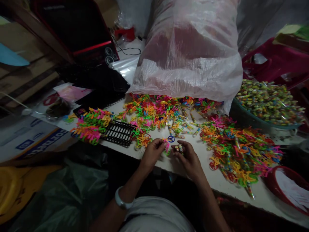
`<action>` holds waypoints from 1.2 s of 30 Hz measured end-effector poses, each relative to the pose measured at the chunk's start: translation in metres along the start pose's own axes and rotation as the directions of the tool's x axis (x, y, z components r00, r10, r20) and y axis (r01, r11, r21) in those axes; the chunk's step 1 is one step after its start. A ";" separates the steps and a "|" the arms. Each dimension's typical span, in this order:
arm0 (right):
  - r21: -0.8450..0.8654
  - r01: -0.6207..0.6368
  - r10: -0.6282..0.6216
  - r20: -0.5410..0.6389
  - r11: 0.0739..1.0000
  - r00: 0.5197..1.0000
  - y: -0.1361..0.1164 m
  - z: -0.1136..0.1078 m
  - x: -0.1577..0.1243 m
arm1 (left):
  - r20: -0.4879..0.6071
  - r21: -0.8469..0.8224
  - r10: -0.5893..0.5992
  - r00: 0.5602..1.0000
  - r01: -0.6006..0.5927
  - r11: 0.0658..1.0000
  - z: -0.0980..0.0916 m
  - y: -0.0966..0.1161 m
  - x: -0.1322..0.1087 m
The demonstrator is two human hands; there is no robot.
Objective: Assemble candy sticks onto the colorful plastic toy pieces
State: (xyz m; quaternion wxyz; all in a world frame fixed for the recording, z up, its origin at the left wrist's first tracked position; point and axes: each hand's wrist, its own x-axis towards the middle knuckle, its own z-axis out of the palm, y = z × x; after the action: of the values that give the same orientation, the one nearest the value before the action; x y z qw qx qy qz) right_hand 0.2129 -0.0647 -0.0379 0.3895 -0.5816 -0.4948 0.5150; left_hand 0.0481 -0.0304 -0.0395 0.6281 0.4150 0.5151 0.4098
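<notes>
My left hand (153, 151) pinches a pink plastic piece (167, 145) at the front edge of the white table (177, 164). Close by on the right, my right hand (187, 158) has its fingers curled round small patterned tubes (179, 148), whose pale ends show. A blue plastic ring (171, 139) lies between the hands, just beyond the fingertips. Behind them, more patterned tubes (189, 126) are scattered beside a heap of bright plastic pieces (156, 109).
A black basket (120, 132) sits left with a colourful pile. Another pile (238, 151) spreads right. Behind stands a large plastic bag (188, 48). A tub of wrapped tubes (267, 103) and a red bowl (275, 183) are at the right.
</notes>
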 end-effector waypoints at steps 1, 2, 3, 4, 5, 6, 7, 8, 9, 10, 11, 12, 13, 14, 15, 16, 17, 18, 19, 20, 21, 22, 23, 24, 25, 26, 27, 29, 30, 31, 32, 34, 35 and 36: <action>0.005 0.001 -0.001 -0.010 1.000 1.000 0.000 0.001 -0.002 | 0.006 0.011 0.006 1.000 -0.006 1.000 0.000 -0.001 -0.001; 0.004 0.006 -0.006 -0.025 1.000 1.000 -0.001 0.002 -0.004 | 0.013 0.023 0.008 1.000 -0.008 1.000 0.000 -0.002 -0.001; 0.005 0.011 -0.011 -0.041 1.000 0.999 -0.001 0.003 -0.005 | 0.017 0.038 0.012 1.000 -0.012 0.999 0.000 -0.003 -0.002; 0.012 0.013 -0.012 -0.059 1.000 0.998 -0.002 0.004 -0.005 | 0.022 0.056 0.018 1.000 -0.019 0.998 0.000 -0.003 -0.003; 0.028 0.011 -0.009 -0.079 1.000 0.997 -0.003 0.006 -0.005 | 0.026 0.074 0.023 0.999 -0.025 0.997 0.000 -0.004 -0.004; 0.054 0.006 -0.001 -0.103 0.999 0.995 -0.003 0.007 -0.005 | 0.030 0.088 0.027 0.999 -0.029 0.996 0.001 -0.004 -0.005; 0.088 -0.001 0.013 -0.125 0.996 0.992 -0.003 0.008 -0.004 | 0.033 0.097 0.030 0.999 -0.033 0.995 0.001 -0.004 -0.006; 0.126 -0.008 0.026 -0.146 0.992 0.989 -0.003 0.009 -0.004 | 0.035 0.101 0.032 0.999 -0.035 0.994 0.001 -0.004 -0.007; 0.162 -0.013 0.039 -0.160 0.987 0.986 -0.003 0.011 -0.004 | 0.036 0.103 0.032 0.999 -0.035 0.994 0.002 -0.004 -0.008; 0.191 -0.016 0.050 -0.173 0.981 0.984 -0.003 0.012 -0.003 | 0.036 0.106 0.033 0.999 -0.037 0.994 0.003 -0.004 -0.008; 0.208 -0.020 0.059 -0.186 0.978 0.981 -0.003 0.014 -0.003 | 0.036 0.113 0.038 0.999 -0.042 0.993 0.003 -0.004 -0.009; 0.214 -0.024 0.068 -0.199 0.977 0.978 -0.003 0.015 -0.003 | 0.035 0.124 0.047 0.998 -0.051 0.991 0.004 -0.004 -0.010; 0.209 -0.028 0.073 -0.210 0.977 0.975 -0.002 0.017 -0.003 | 0.031 0.136 0.058 0.998 -0.061 0.989 0.005 -0.004 -0.010; 0.199 -0.028 0.073 -0.222 0.980 0.972 -0.002 0.018 -0.003 | 0.027 0.150 0.070 0.997 -0.073 0.986 0.006 -0.005 -0.010; 0.187 -0.027 0.071 -0.232 0.982 0.970 -0.001 0.018 -0.002 | 0.023 0.162 0.082 0.996 -0.085 0.983 0.006 -0.005 -0.010; 0.177 -0.024 0.067 -0.240 0.984 0.968 -0.001 0.018 -0.002 | 0.018 0.172 0.093 0.996 -0.095 0.981 0.007 -0.005 -0.011; 0.169 -0.024 0.065 -0.242 0.985 0.968 0.000 0.018 -0.001 | 0.014 0.180 0.101 0.995 -0.102 0.978 0.007 -0.006 -0.011; 0.159 -0.024 0.063 -0.239 0.987 0.969 0.000 0.017 -0.001 | 0.011 0.187 0.109 0.994 -0.109 0.976 0.008 -0.006 -0.011; 0.144 -0.023 0.057 -0.233 0.989 0.971 0.001 0.017 0.000 | 0.010 0.195 0.119 0.993 -0.119 0.974 0.008 -0.006 -0.012; 0.123 -0.022 0.049 -0.222 0.992 0.974 0.001 0.016 0.000 | 0.006 0.207 0.133 0.991 -0.131 0.969 0.008 -0.006 -0.013; 0.100 -0.019 0.040 -0.210 0.995 0.977 0.001 0.015 0.000 | -0.005 0.224 0.155 0.988 -0.150 0.963 0.009 -0.006 -0.014; 0.082 -0.016 0.032 -0.194 0.997 0.981 0.000 0.015 0.000 | -0.016 0.246 0.183 0.983 -0.174 0.954 0.009 -0.006 -0.015; 0.076 -0.018 0.030 -0.170 0.997 0.985 0.000 0.015 0.000 | -0.026 0.271 0.214 0.977 -0.199 0.942 0.009 -0.006 -0.015; 0.085 -0.026 0.038 -0.143 0.996 0.989 -0.001 0.015 -0.001 | -0.032 0.292 0.243 0.969 -0.224 0.930 0.010 -0.007 -0.016; 0.106 -0.039 0.051 -0.115 0.994 0.992 -0.002 0.016 -0.001 | -0.033 0.309 0.268 0.963 -0.246 0.919 0.010 -0.007 -0.016; 0.132 -0.053 0.065 -0.093 0.990 0.994 -0.002 0.017 -0.002 | -0.027 0.321 0.285 0.958 -0.262 0.910 0.010 -0.007 -0.016; 0.159 -0.063 0.076 -0.080 0.985 0.994 -0.002 0.018 -0.003 | -0.017 0.331 0.293 0.956 -0.272 0.904 0.010 -0.008 -0.015; 0.208 -0.080 0.099 -0.081 0.975 0.992 0.000 0.019 -0.003 | -0.009 0.349 0.293 0.956 -0.272 0.897 0.010 -0.010 -0.014; 0.230 -0.090 0.112 -0.085 0.969 0.990 0.001 0.019 -0.003 | -0.011 0.361 0.294 0.956 -0.271 0.892 0.011 -0.012 -0.013; 0.253 -0.105 0.129 -0.080 0.962 0.988 0.003 0.018 -0.002 | -0.014 0.372 0.298 0.955 -0.271 0.888 0.012 -0.013 -0.013; 0.273 -0.122 0.146 -0.070 0.954 0.987 0.004 0.018 -0.002 | -0.018 0.381 0.301 0.953 -0.272 0.884 0.014 -0.015 -0.012; 0.298 -0.142 0.168 -0.064 0.944 0.984 0.007 0.018 -0.004 | -0.043 0.376 0.299 0.953 -0.262 0.889 0.019 -0.019 -0.011; 0.301 -0.142 0.174 -0.082 0.943 0.981 0.008 0.018 -0.005 | -0.059 0.361 0.286 0.956 -0.247 0.899 0.022 -0.020 -0.011; 0.301 -0.138 0.180 -0.115 0.943 0.977 0.008 0.019 -0.007 | -0.074 0.343 0.270 0.960 -0.229 0.911 0.025 -0.021 -0.011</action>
State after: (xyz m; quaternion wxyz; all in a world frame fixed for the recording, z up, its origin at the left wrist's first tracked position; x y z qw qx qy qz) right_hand 0.1955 -0.0746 -0.0477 0.4620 -0.5907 -0.3361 0.5698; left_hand 0.0728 -0.0505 -0.0531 0.4598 0.5516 0.5559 0.4186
